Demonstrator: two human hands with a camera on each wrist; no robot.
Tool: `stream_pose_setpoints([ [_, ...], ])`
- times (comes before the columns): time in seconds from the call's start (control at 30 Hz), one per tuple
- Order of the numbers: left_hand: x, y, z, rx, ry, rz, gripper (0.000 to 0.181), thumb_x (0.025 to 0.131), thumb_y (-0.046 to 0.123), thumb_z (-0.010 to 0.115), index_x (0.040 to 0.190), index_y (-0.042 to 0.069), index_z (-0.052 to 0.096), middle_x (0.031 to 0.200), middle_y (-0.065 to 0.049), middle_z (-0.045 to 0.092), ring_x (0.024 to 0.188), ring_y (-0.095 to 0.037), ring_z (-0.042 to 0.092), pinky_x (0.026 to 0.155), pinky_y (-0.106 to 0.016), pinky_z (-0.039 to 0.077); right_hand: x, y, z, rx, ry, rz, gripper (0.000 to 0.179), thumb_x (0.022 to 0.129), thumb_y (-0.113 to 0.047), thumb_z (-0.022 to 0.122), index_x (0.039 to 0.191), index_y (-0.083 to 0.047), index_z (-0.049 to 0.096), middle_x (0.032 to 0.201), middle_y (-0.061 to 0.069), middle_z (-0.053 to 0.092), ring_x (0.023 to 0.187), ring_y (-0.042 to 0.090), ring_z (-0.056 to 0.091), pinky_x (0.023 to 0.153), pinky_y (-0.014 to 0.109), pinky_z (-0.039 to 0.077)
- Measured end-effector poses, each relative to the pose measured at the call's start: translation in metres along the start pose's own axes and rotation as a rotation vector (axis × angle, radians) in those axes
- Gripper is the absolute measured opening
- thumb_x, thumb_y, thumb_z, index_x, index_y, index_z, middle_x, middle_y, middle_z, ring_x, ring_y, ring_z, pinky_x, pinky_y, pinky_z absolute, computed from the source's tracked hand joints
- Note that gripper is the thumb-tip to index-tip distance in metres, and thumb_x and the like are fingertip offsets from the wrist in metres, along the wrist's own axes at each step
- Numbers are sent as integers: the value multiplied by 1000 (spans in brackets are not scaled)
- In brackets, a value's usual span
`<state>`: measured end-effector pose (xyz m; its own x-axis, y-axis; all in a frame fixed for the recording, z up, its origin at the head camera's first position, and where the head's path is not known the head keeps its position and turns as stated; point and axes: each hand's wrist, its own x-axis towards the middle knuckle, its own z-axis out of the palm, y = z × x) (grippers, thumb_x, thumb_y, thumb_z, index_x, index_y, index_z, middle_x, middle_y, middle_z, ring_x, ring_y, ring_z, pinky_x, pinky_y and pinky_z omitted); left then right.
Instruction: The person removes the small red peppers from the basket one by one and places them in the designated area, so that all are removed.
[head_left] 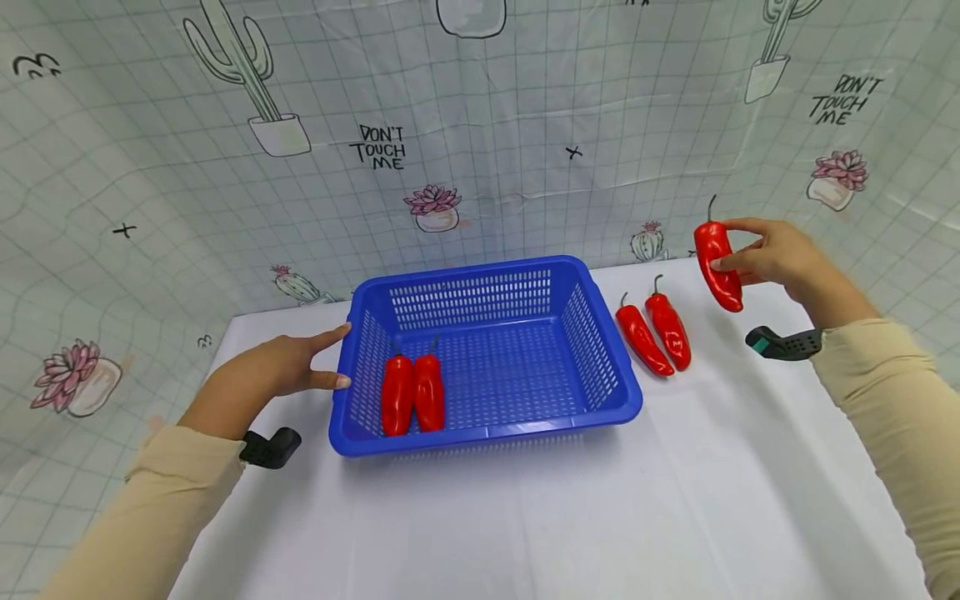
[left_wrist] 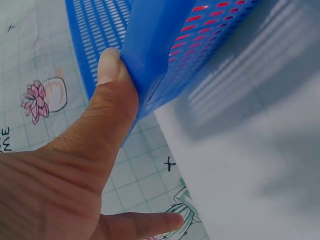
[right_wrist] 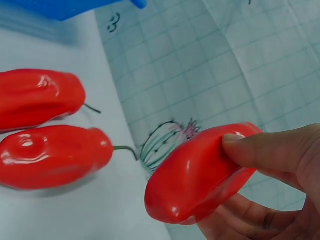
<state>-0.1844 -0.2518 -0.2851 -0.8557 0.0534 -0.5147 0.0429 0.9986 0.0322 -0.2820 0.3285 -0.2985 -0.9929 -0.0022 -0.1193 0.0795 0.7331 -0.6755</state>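
A blue slotted basket (head_left: 600, 367) stands mid-table with two red peppers (head_left: 412, 392) lying in its near left corner. My left hand (head_left: 288, 367) rests flat against the basket's left wall (left_wrist: 165, 55), fingers straight, thumb (left_wrist: 107, 95) on the rim. My right hand (head_left: 772, 258) pinches a red pepper (head_left: 717, 265) above the table, right of the basket; in the right wrist view that pepper (right_wrist: 195, 175) sits between thumb and fingers. Two more red peppers (head_left: 656, 333) lie side by side on the table just right of the basket, also seen below the held one (right_wrist: 45, 140).
The table (head_left: 525, 517) has a white cloth. A gridded backdrop printed with cacti and flowers (head_left: 420, 167) rises close behind and to both sides. Dark wrist-camera mounts (head_left: 783, 343) sit at both wrists.
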Motion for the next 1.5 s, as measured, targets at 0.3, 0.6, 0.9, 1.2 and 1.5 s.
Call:
stream_pose_setpoints([
  [0.3,-3,-6,3,-7,14,-5,99,87,59,62,158,16,8,142,-39,40,128,-58,42,94,-67,46,15,14,27,-17,-79,38,78,94,-17,66,153,4,19,126,41,43,85,33,67,84,51,57],
  [0.6,-1,-6,5,-22,18,5,99,87,58,63,158,14,10,142,-38,41,127,-58,44,93,-67,47,21,41,44,-48,-115,108,78,94,-17,64,153,2,17,132,43,38,104,50,59,90,53,54],
  [0.9,1,0,7,-38,28,27,97,87,54,66,158,15,13,142,-37,42,126,-55,47,94,-66,47,19,66,52,-89,-139,132,79,93,-22,64,151,5,19,130,42,39,103,46,57,83,44,60],
  [1.2,0,-3,2,-42,32,34,96,88,54,65,158,14,12,142,-37,42,126,-55,47,95,-66,46,24,67,52,-76,-152,111,76,94,-20,63,151,7,20,127,41,43,91,31,60,79,36,61],
  [1.5,-1,-5,2,-48,31,41,96,88,54,65,157,13,12,142,-38,42,127,-56,46,95,-67,46,23,67,59,-61,-146,116,74,96,-22,62,151,6,22,130,41,43,98,37,60,82,38,60],
])
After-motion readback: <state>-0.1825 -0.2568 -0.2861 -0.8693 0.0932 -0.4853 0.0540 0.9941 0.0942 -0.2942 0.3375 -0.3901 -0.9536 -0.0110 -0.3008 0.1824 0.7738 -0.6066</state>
